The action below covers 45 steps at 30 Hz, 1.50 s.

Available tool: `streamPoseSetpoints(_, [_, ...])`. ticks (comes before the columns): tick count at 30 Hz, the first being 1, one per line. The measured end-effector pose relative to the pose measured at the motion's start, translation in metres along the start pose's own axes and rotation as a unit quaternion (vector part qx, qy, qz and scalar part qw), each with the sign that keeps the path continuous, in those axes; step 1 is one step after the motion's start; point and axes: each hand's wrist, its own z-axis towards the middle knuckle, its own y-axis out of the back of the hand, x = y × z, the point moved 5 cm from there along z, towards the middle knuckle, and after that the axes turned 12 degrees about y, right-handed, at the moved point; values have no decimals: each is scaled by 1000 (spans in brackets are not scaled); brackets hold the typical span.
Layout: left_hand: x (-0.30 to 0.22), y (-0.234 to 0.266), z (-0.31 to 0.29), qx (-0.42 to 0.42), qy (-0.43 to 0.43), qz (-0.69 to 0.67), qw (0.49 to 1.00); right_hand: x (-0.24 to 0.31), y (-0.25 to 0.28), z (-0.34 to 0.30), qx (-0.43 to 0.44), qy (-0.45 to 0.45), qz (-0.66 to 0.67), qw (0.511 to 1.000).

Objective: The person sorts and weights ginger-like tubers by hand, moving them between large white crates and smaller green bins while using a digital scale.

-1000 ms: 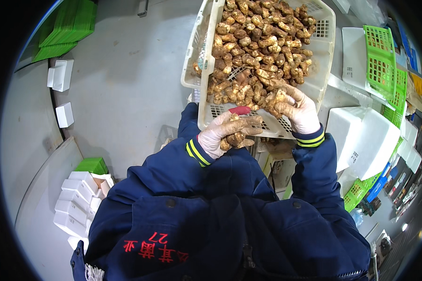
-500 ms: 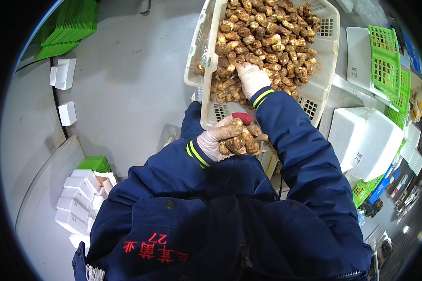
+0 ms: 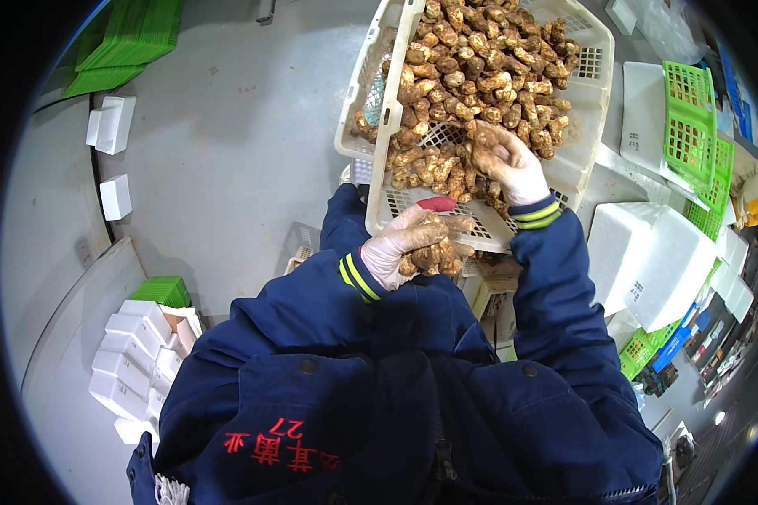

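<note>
A white plastic crate (image 3: 592,139) with slotted walls stands in front of me, filled with a heap of brown and cream mushrooms (image 3: 488,63). Just outside its near edge, my left hand (image 3: 398,244) is closed around a bunch of mushrooms (image 3: 432,257). It wears a pale glove, with a red cover (image 3: 436,204) on one finger. Over the near right part of the heap, my gloved right hand (image 3: 514,172) has its fingers closed on a mushroom (image 3: 482,141). Part of the slotted crate bottom shows beside that hand.
Another white crate (image 3: 350,118) sits under the left side of the full one. White foam boxes (image 3: 648,261) and green crates (image 3: 689,118) stand to the right. More foam boxes (image 3: 130,358) are stacked at lower left, and green crates (image 3: 126,42) at upper left.
My right hand has drawn back and to the right out of the heap, with a mushroom in its fingers. A gap shows in the heap. My left hand keeps its bunch, nearly still.
</note>
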Motion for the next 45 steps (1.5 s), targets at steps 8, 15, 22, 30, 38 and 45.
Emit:
streamPoseSetpoints(8, [6, -4, 9, -2, 3, 35, 999, 83, -47, -59, 97, -26, -343, 934])
streamPoseSetpoints(15, [6, -20, 5, 117, 53, -3, 992, 50, -20, -26, 57, 124, -630, 765])
streamPoseSetpoints(22, [6, -11, 4, 69, 12, 11, 997, 0, -5, 18, 88, 38, -795, 599])
streamPoseSetpoints(30, [7, -2, 13, 14, 0, 54, 998, 31, 29, -61, -165, -75, -86, 980])
streamPoseSetpoints(38, [6, -13, 21, 0, 3, 44, 999, 77, -33, -56, 11, 0, -402, 915])
streamPoseSetpoints(45, [10, -13, 19, 40, 39, 32, 998, -13, -8, 18, 177, -16, -792, 584])
